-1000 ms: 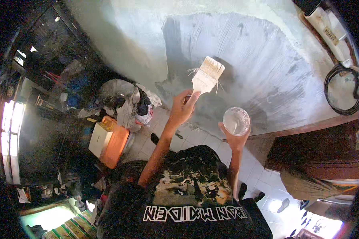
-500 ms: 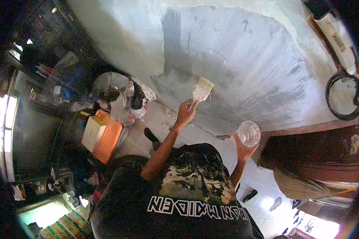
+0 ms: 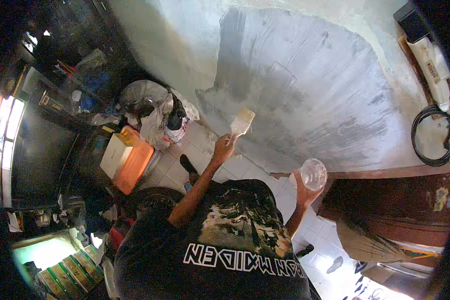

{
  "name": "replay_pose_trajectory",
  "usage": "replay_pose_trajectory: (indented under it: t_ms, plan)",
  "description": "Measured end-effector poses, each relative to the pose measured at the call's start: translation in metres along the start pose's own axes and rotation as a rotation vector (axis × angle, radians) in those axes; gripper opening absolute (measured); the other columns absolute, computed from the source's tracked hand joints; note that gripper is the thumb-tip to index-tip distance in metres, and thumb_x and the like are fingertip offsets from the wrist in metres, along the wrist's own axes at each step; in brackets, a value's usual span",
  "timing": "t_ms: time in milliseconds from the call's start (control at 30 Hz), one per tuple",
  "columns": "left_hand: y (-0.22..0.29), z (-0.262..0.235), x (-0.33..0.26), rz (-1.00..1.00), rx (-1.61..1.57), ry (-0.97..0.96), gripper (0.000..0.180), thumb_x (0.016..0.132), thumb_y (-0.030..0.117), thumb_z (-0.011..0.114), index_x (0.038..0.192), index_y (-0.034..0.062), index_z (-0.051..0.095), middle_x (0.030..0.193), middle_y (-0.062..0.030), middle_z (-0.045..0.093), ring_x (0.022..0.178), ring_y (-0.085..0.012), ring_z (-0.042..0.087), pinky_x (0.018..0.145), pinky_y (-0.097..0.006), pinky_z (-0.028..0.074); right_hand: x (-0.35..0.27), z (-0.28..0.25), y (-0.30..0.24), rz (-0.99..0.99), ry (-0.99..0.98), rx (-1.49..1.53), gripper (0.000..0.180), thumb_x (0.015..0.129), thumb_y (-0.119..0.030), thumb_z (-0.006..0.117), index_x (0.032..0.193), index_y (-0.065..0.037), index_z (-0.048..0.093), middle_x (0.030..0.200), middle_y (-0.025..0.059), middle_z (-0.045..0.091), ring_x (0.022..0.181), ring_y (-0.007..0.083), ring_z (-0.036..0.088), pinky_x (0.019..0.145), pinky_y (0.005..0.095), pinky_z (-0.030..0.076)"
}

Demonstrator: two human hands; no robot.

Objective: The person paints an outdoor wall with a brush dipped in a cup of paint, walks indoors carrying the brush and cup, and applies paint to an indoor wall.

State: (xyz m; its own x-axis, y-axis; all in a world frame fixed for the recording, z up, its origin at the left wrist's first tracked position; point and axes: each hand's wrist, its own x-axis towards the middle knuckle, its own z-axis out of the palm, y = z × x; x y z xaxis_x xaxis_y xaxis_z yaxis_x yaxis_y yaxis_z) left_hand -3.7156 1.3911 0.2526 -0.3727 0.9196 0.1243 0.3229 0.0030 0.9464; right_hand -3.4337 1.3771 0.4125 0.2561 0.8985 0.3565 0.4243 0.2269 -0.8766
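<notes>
My left hand (image 3: pixel 224 149) is closed around the handle of a wide paintbrush (image 3: pixel 242 122) with pale bristles. The bristles point up and away from me, in front of a wall (image 3: pixel 305 95) with a large streaky grey patch. Whether they touch the wall, I cannot tell. Off to the right, my right hand (image 3: pixel 306 194) grips a clear plastic cup (image 3: pixel 313 173) by its side. The cup looks see-through, and its contents cannot be made out.
Plastic bags (image 3: pixel 157 112) are heaped at the wall's left end, by an orange box (image 3: pixel 133 162). A coiled black cable (image 3: pixel 430 137) hangs at the far right, above a brown wooden piece (image 3: pixel 385 200). White tiles (image 3: pixel 230 172) cover the floor.
The paintbrush in my left hand has moved left and nearer to me, away from the middle of the grey patch. My view has shifted slightly. My right hand still holds the cup.
</notes>
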Motion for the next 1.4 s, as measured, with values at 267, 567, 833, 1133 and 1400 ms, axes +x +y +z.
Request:
replay_pose_trajectory:
  t_ms: [267, 567, 833, 1133, 1400]
  plan:
    - [0.021, -0.026, 0.045, -0.063, 0.427, -0.108, 0.043, 0.085, 0.034, 0.051, 0.062, -0.0025, 0.054, 0.068, -0.0202, 0.057, 0.062, -0.0385, 0.056, 0.061, -0.045, 0.042, -0.002, 0.002, 0.011, 0.032, -0.023, 0.091, 0.082, 0.051, -0.010, 0.086, 0.120, 0.001, 0.043, 0.113, 0.0113, 0.054, 0.103, 0.0215, 0.051, 0.091, 0.0352, 0.043]
    - [0.141, -0.073, 0.075, -0.259, 0.244, -0.070, 0.040, 0.084, 0.034, 0.052, 0.084, -0.0058, 0.058, 0.074, -0.0273, 0.058, 0.077, -0.0405, 0.058, 0.069, -0.046, 0.044, -0.001, 0.002, 0.027, -0.081, 0.002, -0.060, 0.072, 0.055, -0.004, 0.082, 0.117, 0.000, 0.046, 0.112, 0.0115, 0.053, 0.104, 0.0229, 0.051, 0.088, 0.0361, 0.044]
    - [0.244, -0.106, 0.079, -0.039, 0.131, -0.084, 0.037, 0.086, 0.031, 0.050, 0.078, -0.0020, 0.065, 0.046, -0.0077, 0.044, 0.044, -0.0183, 0.044, 0.049, -0.037, 0.036, 0.002, 0.001, 0.031, -0.093, -0.033, -0.023, 0.075, 0.054, -0.010, 0.084, 0.117, 0.001, 0.046, 0.111, 0.0116, 0.052, 0.103, 0.0226, 0.050, 0.090, 0.0359, 0.042]
    - [0.279, -0.132, 0.073, -0.081, 0.030, -0.023, 0.040, 0.088, 0.035, 0.051, 0.080, -0.0016, 0.065, 0.049, 0.0000, 0.044, 0.042, -0.0082, 0.040, 0.042, -0.028, 0.032, 0.001, 0.002, 0.026, 0.003, -0.114, 0.011, 0.080, 0.050, -0.016, 0.087, 0.117, -0.002, 0.045, 0.112, 0.0110, 0.053, 0.103, 0.0229, 0.051, 0.090, 0.0364, 0.042]
    - [0.240, -0.096, 0.086, -0.083, -0.434, -0.079, 0.034, 0.090, 0.033, 0.050, 0.077, 0.0023, 0.056, 0.049, 0.0066, 0.036, 0.039, -0.0021, 0.030, 0.035, -0.021, 0.022, -0.008, -0.001, 0.010, 0.050, -0.084, -0.008, 0.070, 0.055, -0.012, 0.084, 0.113, 0.000, 0.047, 0.104, 0.0100, 0.055, 0.097, 0.0203, 0.053, 0.086, 0.0347, 0.043]
